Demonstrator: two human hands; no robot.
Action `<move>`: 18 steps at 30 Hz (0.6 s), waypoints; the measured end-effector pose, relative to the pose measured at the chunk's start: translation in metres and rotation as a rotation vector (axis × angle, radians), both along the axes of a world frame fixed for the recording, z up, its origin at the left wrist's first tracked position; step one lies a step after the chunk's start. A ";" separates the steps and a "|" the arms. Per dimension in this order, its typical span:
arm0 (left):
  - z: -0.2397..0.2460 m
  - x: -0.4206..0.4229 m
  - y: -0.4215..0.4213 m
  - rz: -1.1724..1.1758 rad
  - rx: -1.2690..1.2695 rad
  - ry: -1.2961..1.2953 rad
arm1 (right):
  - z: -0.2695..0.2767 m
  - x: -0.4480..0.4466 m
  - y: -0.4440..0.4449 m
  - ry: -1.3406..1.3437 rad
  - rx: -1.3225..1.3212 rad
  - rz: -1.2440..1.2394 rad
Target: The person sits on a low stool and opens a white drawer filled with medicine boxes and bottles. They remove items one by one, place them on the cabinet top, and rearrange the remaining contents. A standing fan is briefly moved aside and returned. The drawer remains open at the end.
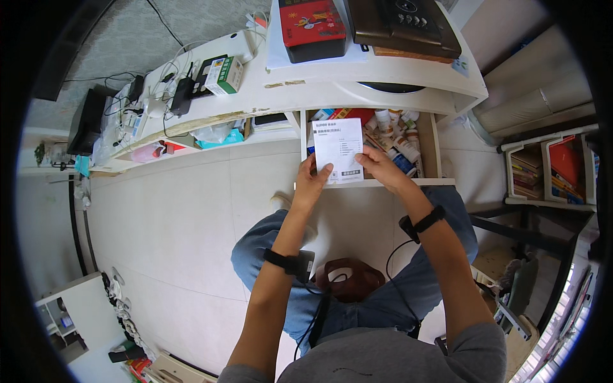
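Note:
Between both hands I hold a white printed leaflet or booklet [338, 148] over an open drawer [437, 153]. My left hand [310, 181] grips its lower left corner, thumb on top. At its right edge, my right hand [383, 167] pinches the paper with the thumb in front. Inside the drawer lie several white pill bottles [383, 122], a bottle with a blue label [401, 162], and a red box [357, 114] near the back. The paper hides the drawer's left part.
On the white cabinet [282, 93] stand a red tin [313, 28], a dark brown case [407, 28], a green-and-white box [225, 75] and tangled cables with a black adapter [182, 95]. A book rack [550, 167] stands right. A brown bag [352, 282] sits between my legs.

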State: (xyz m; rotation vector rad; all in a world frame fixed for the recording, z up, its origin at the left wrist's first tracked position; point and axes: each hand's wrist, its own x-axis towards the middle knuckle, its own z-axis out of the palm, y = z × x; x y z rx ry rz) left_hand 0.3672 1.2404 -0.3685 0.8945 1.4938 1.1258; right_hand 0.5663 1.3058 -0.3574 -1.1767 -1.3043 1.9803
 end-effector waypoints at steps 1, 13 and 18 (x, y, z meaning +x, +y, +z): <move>0.008 -0.002 -0.002 -0.026 -0.031 -0.078 | 0.007 0.000 -0.002 0.035 -0.031 -0.025; 0.052 0.056 0.008 -0.161 -0.062 -0.213 | 0.043 0.063 -0.013 -0.188 0.256 -0.333; 0.037 0.091 0.016 -0.353 -0.011 -0.232 | 0.061 0.170 0.064 -0.309 0.577 -0.828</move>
